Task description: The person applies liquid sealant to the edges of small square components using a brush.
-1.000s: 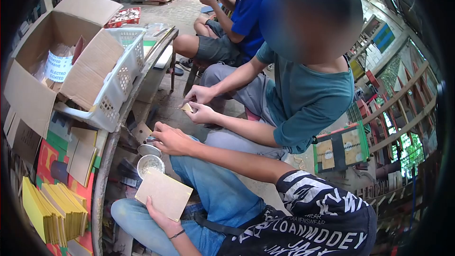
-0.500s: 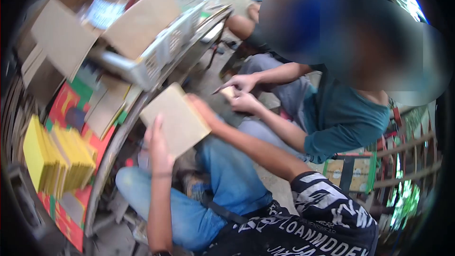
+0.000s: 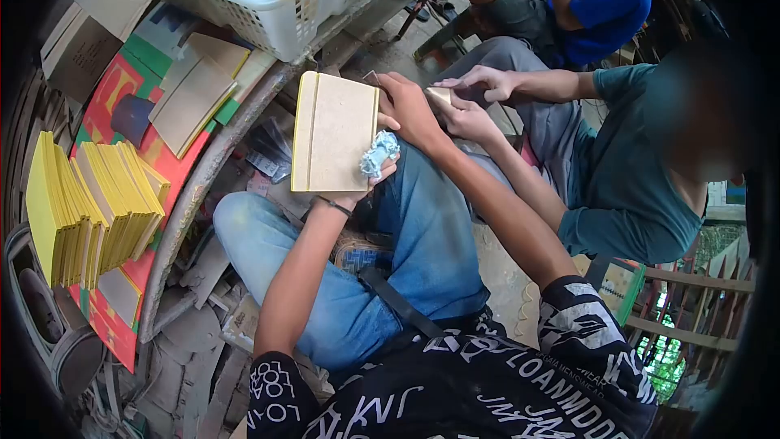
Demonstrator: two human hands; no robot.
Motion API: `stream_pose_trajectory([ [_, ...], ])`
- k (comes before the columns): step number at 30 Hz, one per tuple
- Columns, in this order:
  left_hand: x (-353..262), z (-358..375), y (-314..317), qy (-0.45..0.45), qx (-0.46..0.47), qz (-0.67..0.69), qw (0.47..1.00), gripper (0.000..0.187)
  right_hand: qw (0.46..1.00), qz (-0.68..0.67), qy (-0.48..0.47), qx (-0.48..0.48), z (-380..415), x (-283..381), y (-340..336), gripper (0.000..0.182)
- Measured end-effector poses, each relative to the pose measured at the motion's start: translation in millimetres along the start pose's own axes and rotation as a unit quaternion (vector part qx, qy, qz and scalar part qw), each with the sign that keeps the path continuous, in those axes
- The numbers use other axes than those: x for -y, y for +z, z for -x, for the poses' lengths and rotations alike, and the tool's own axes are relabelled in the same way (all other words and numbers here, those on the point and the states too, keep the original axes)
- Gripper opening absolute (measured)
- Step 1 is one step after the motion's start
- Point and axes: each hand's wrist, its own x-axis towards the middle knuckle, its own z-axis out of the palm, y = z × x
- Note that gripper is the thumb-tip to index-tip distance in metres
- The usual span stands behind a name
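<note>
A tan, book-like board (image 3: 337, 134) with yellow edges and a groove along one side lies across my left hand (image 3: 385, 175), mostly hidden beneath it. My left fingers curl round the board's lower right edge, against a crumpled light-blue cloth (image 3: 379, 154). At the upper right edge is my right hand (image 3: 412, 114), its fingers bent. A thin, small thing (image 3: 371, 77) shows by its fingertips; I cannot make out what it is.
Yellow-edged boards (image 3: 101, 211) stand in a stack on a red sheet at left, near loose tan boards (image 3: 195, 102). Behind is a white plastic crate (image 3: 296, 12). To my right, a person in a teal shirt (image 3: 630, 162) handles a small pale piece (image 3: 439, 96); another sits farther back.
The board has turned more upright, and my left hand has gone from its near edge to underneath. The light-blue cloth now shows. My right hand has moved up and right.
</note>
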Motion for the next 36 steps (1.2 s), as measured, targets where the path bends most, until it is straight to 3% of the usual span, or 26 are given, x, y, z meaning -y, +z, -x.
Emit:
stream_pose_trajectory([
  [5, -1.5, -2.0, 2.4, -0.002, 0.034, -0.008, 0.999, 0.063, 1.000, 0.008, 0.006, 0.011, 1.9, -2.7, -1.9, 0.021],
  [12, 2.0, -4.3, -3.8, -0.007, -0.015, -0.017, 1.000, 0.063, 1.000, 0.011, 0.020, 0.001, 4.0, -4.2, -5.4, 0.023],
  [21, 4.2, -6.9, -12.9, -0.005, -0.012, -0.039, 0.999, 0.057, 1.000, 0.010, 0.022, -0.010, 6.4, -5.7, -11.1, 0.023],
  [23, 4.1, -7.5, -15.8, -0.004, 0.018, 0.010, 1.000, 0.067, 1.000, 0.011, 0.028, -0.010, 6.9, -5.5, -11.0, 0.023],
  [30, 4.9, -6.7, -7.8, 0.013, -0.019, 0.014, 1.000, 0.066, 0.999, 0.006, 0.034, -0.007, 7.0, 0.6, -14.7, 0.023],
  [36, 3.0, -6.2, -11.1, -0.014, 0.032, -0.007, 0.999, 0.063, 0.999, 0.020, 0.028, -0.011, 6.1, -4.7, -12.6, 0.023],
])
